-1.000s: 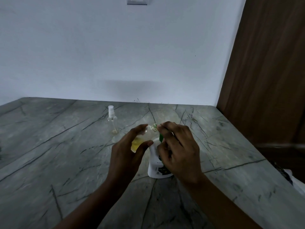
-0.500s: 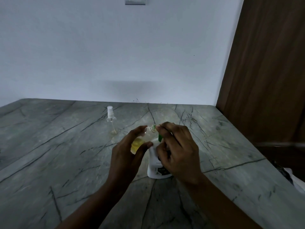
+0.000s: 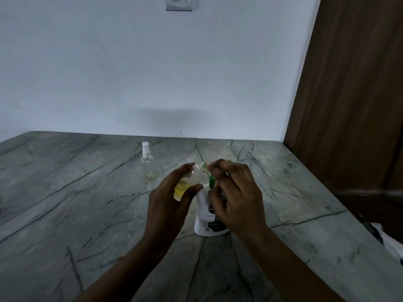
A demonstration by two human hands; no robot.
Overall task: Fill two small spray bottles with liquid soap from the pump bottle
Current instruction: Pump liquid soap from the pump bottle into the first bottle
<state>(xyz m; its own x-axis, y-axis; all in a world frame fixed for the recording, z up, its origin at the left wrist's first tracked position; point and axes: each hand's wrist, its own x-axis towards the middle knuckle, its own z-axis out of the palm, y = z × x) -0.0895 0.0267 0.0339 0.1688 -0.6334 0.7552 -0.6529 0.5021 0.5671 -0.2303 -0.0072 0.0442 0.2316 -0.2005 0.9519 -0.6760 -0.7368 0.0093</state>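
Just left of the pump bottle (image 3: 206, 221), the left hand (image 3: 168, 205) grips 1 tilted spray bottle (image 3: 193, 178) — the right hand (image 3: 235, 199) curls its fingers round the pump bottle's top.

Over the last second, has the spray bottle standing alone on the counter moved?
No. The spray bottle stands by the same dark vein of the counter, behind the left hand.

Spray bottle (image 3: 145, 158) behind-left of pump bottle (image 3: 204, 224), both on counter (image 3: 65, 192).
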